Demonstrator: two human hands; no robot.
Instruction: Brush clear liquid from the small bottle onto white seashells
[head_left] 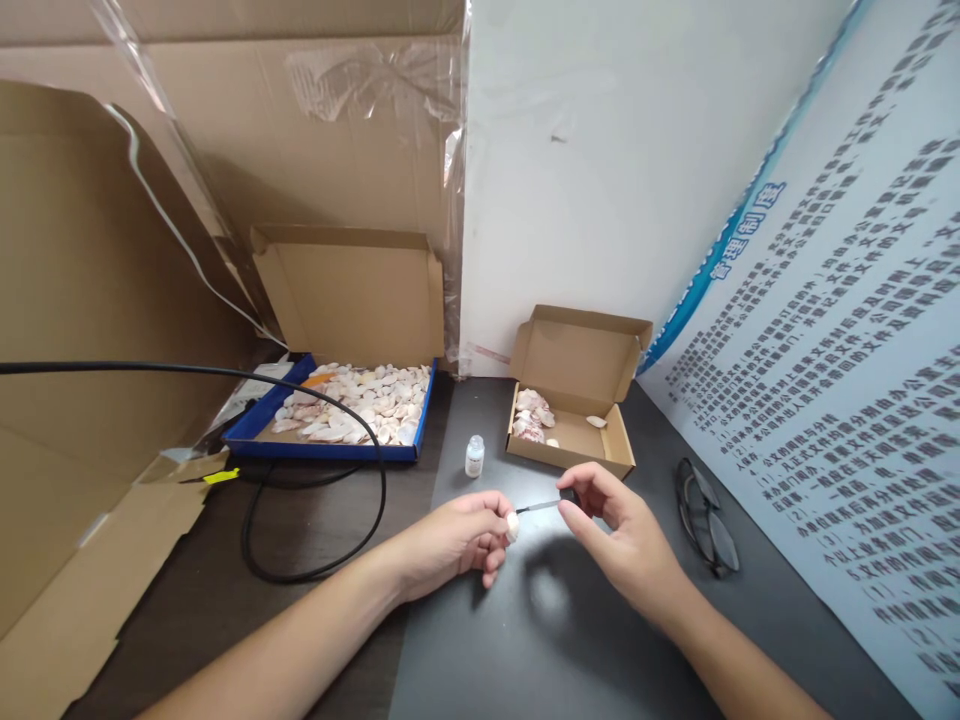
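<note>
My left hand point(459, 540) pinches a small pale shell point(512, 527) between thumb and fingers above the dark table. My right hand point(613, 532) holds a thin dark brush point(541, 506) by its cap, with the tip touching the shell. A small white bottle point(474, 456) stands open on the table just beyond my hands. Behind it a small cardboard box point(600, 462) holds a few shells at its left end.
A blue-edged cardboard box point(322, 447) full of pale shells sits at the back left, a black cable point(315, 572) looping before it. Folded glasses point(705, 515) lie at right beside a leaning printed board point(840, 400). Large cardboard sheets point(82, 330) stand at left and behind.
</note>
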